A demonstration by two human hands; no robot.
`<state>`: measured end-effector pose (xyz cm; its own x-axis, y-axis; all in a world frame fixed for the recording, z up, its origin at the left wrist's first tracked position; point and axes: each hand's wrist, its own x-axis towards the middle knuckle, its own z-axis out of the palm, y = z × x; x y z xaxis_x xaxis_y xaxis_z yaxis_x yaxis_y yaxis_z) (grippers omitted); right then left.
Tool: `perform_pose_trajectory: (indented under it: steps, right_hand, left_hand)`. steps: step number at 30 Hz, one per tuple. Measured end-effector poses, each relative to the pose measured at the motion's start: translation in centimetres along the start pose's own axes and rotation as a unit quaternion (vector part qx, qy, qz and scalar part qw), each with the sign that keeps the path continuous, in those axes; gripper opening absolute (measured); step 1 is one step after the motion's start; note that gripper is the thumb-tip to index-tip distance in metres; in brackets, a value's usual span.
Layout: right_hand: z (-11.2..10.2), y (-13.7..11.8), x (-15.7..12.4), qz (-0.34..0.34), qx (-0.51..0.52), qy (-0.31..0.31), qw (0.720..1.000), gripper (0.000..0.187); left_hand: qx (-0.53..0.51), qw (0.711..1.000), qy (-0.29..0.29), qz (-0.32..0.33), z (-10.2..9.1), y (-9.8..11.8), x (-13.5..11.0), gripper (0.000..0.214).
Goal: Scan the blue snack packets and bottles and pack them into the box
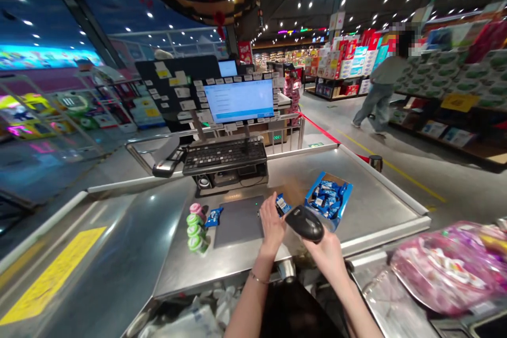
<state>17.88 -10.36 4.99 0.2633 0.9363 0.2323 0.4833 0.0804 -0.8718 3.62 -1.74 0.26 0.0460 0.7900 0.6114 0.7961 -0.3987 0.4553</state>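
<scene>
My R hand [322, 259] closed round black barcode scanner [304, 223]; L hand [272, 222] pinching blue snack pkt [282, 204]. Open blue carton [328, 200] just past both hands on steel checkout counter [376, 206].

Thin gold bracelet [257, 278] on left wrist [263, 265]

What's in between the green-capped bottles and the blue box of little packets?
The head view shows a blue packet, a dark grey mat, and the person's left hand with another blue packet at its fingers.
</scene>
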Motion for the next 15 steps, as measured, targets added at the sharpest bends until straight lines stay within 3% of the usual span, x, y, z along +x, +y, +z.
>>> perform_pose_trajectory:
  steps: [6, 15]
  right_hand:
    - [1.1, -0.6, -0.3, -0.015, -0.043, -0.01, 0.999, 0.028]
    - [1.3, -0.7, -0.3, -0.016, -0.059, -0.009, 0.998, 0.025]
  left_hand:
    - [0.016, 1.0, 0.015, 0.005, -0.9, -0.9, -0.1, 0.065]
    - [-0.005, 1.0, 0.013, -0.024, -0.7, -1.6, -0.3, 0.064]
